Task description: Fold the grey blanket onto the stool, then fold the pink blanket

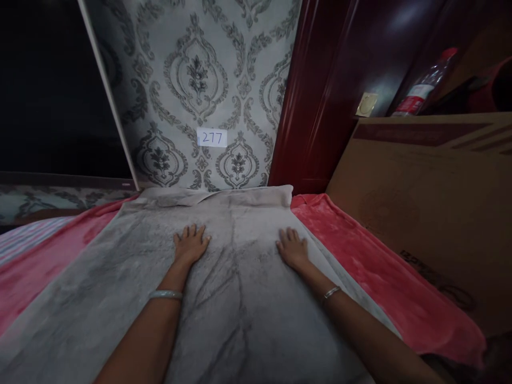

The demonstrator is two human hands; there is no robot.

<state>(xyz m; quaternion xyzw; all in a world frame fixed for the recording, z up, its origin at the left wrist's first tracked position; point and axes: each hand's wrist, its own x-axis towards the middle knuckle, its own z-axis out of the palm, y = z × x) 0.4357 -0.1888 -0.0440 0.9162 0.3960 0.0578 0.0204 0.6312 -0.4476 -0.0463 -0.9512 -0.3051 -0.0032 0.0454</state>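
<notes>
A grey plush blanket (256,304) lies spread out in front of me, its far edge folded or bunched near the wall. My left hand (191,245) rests flat on it left of the middle, fingers spread, with a pale bangle (166,294) on the wrist. Over on the right side of the blanket, my right hand (292,248) also presses down flat with its fingers apart; a silver bracelet (332,292) circles that wrist. Faint creases run through the fabric between the two hands. Neither hand grips anything.
Underneath, a pink-red blanket (360,261) shows on both sides, with striped cloth (30,237) at far left. A large cardboard box (424,197) stands at the right, a plastic bottle (424,88) behind its top edge. A dark screen (52,90) is at left, patterned wallpaper (196,74) ahead.
</notes>
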